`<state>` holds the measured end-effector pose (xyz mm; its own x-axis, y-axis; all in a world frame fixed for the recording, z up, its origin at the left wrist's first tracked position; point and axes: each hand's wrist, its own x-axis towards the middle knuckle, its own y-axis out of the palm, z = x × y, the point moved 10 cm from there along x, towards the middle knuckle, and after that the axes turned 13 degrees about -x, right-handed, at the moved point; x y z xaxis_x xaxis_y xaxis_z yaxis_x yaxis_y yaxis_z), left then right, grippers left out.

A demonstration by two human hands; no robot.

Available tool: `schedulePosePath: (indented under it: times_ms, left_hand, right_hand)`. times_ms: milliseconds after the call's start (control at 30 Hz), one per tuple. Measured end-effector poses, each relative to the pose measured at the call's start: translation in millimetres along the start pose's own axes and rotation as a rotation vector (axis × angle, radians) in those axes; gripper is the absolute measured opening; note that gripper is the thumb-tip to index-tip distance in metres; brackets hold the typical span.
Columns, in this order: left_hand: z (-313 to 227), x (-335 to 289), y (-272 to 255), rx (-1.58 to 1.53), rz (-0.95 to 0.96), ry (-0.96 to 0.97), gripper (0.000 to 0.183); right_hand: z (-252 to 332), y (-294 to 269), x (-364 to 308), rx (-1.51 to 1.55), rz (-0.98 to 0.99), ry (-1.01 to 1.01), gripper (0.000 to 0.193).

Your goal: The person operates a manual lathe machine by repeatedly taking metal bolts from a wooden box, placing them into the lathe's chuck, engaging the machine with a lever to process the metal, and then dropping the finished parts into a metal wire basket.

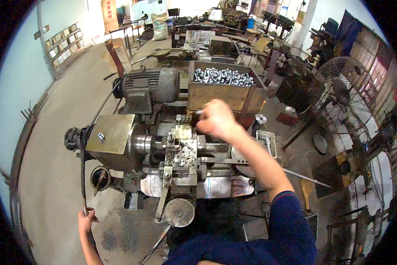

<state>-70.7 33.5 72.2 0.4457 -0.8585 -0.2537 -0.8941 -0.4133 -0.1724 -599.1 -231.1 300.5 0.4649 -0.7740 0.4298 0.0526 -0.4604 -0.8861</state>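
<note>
My left hand (pixel 88 216) is closed around a long dark lever bar (pixel 83 181) at the left of a lathe. The bar runs up to the side of the headstock (pixel 112 134). Slightly blurred, my right hand (pixel 217 118) is raised above the back of the lathe, in front of a box (pixel 216 98) of small shiny metal pieces (pixel 222 76). Its fingers are closed, and a small silvery piece (pixel 199 112) shows at their tips. Below and left of that hand lies the chip-covered tool slide (pixel 181 152). One loose metal piece (pixel 101 136) rests on the headstock cover.
Behind the headstock sits an electric motor (pixel 150 86). A round handle plate (pixel 179 212) and a handwheel (pixel 100 177) stick out at the front. To the right are a small tray (pixel 266 143), a long rod (pixel 306 177) and a large caged fan (pixel 343 95).
</note>
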Motion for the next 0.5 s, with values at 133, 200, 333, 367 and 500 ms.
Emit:
schedulePosePath:
  times_ms: [133, 200, 333, 367, 500]
  left_hand:
    - [-6.5, -3.0, 8.8, -0.043, -0.006, 0.011, 0.021]
    - [-3.2, -1.0, 10.9, -0.052, -0.023, 0.014, 0.022]
    - [-1.3, -3.0, 0.8, -0.046, -0.058, 0.028, 0.022]
    - [-1.6, -4.1, -2.0, -0.044, -0.056, 0.019, 0.023]
    - [0.7, 4.3, 4.4, -0.068, 0.005, -0.019, 0.026]
  right_hand:
    - [-150.1, -7.2, -3.4, -0.048, 0.130, 0.434, 0.025]
    - [-190.6, -25.7, -8.6, -0.042, -0.041, 0.514, 0.028]
    - [-223.5, -46.1, -23.1, -0.026, -0.182, 0.547, 0.036]
    - [-222.3, -51.8, -30.8, -0.003, -0.230, 0.525, 0.037]
    - [-235.0, -52.2, -93.3, 0.073, -0.146, 0.549, 0.035]
